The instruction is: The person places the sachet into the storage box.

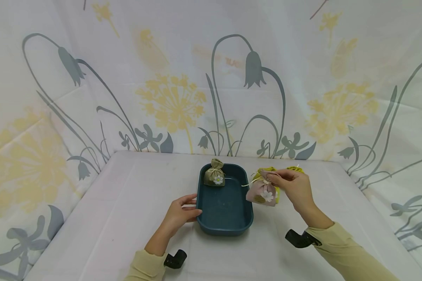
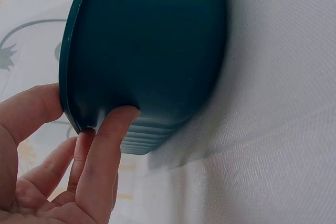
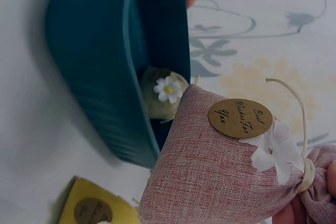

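Pink cloth made up the small bag [image 1: 258, 189] that hung from the right hand [image 1: 297, 189], its gathered neck pinched between thumb and fingers. It was off the worktop [image 1: 144, 238], just right of the dark teal bin [image 1: 226, 210], and in the head view its lower left corner overlapped the bin's right rim; whether the two touched could not be told. A pale cord [image 3: 308, 174] was tied round its neck, one loose end sticking out, and its front carried a white flower [image 3: 275, 153] and a round brown sticker [image 3: 240, 118] reading "Best Wishes For You". The left hand [image 1: 179, 212] held the bin by its left side, its grip closed over the rim with fingers against the outer wall. The bin stood upright, its long sides running from near to far. In its far left corner sat a green bag [image 1: 211, 178], tied at the top, with a white daisy [image 1: 218, 180] on its front. A yellow bag [image 1: 277, 196] lay on the worktop to the right of the bin, partly hidden behind the pink one; more yellow cloth [image 1: 295, 169] showed beyond the right hand, and whether it belonged to the same bag could not be told. Behind everything hung a pale curtain [image 1: 126, 78] printed with flowers.
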`<state>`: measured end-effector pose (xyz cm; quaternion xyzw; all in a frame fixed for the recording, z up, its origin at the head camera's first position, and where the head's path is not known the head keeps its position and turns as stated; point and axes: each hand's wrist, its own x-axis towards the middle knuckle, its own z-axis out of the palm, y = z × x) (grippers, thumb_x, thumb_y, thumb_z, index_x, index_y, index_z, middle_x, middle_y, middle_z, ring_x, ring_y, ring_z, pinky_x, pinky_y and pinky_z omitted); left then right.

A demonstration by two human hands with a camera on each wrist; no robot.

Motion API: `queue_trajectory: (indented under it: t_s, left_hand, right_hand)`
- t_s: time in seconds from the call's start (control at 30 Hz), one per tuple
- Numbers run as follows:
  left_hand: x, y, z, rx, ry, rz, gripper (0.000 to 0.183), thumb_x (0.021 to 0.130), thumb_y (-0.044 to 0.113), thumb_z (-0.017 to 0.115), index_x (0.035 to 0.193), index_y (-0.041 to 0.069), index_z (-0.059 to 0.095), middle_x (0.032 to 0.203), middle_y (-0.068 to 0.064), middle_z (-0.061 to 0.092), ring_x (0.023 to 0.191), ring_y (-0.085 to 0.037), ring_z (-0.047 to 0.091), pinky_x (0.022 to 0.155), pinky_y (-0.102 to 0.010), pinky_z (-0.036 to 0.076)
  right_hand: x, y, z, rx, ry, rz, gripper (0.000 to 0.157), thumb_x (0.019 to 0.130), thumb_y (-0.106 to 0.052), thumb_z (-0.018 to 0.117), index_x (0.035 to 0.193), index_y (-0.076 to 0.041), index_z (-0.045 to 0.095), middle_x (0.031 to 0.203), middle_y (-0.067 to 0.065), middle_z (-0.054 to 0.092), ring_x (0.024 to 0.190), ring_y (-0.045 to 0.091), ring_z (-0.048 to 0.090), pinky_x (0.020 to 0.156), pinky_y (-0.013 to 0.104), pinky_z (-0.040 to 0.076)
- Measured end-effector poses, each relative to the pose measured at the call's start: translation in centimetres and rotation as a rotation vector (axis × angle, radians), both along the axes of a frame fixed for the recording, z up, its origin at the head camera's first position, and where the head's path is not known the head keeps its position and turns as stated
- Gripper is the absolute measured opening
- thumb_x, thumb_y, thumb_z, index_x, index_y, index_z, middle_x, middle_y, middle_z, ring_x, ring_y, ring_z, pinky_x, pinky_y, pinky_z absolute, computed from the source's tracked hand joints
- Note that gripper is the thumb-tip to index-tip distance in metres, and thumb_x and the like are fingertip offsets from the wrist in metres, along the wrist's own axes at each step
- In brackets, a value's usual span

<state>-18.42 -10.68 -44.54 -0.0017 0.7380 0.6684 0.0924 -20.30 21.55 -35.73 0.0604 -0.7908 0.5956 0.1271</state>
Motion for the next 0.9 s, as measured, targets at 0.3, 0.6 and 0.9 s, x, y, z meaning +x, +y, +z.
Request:
queue_trajectory:
  t_s: [0.3,0.6,0.9]
  left_hand:
    - [0.2,0.0,-0.1,0.003,-0.005,0.002,0.058,0.080,-0.001,0.070,0.133,0.000,0.048,0.116,-0.017,0.053,0.098,-0.025,0.061,0.072,-0.035,0.056]
    - [0.1,-0.1,0.1,0.012,0.003,-0.004,0.058,0.080,0.000,0.070,0.134,-0.001,0.047,0.116,-0.018,0.052,0.099,-0.026,0.061,0.071,-0.035,0.056]
    - [0.1,0.0,0.2,0.019,-0.001,-0.005,0.059,0.081,-0.001,0.070,0.134,-0.001,0.046,0.118,-0.019,0.052,0.099,-0.026,0.061,0.072,-0.035,0.056]
  right_hand:
    - [-1.1,-1.9,0.0,0.102,-0.030,0.015,0.037,0.082,-0.027,0.072,0.100,0.005,0.068,0.090,0.008,0.069,0.078,0.008,0.062,0.069,0.021,0.054]
    - [-2.4,-3.7,0.3,0.076,-0.096,0.084,0.040,0.081,-0.034,0.072,0.101,0.001,0.069,0.092,0.008,0.069,0.083,0.015,0.062,0.072,0.029,0.056]
    - [-4.0,-5.9,0.0,0.046,-0.153,0.143,0.037,0.082,-0.030,0.072,0.101,0.002,0.069,0.093,0.008,0.069,0.085,0.017,0.063,0.077,0.035,0.055]
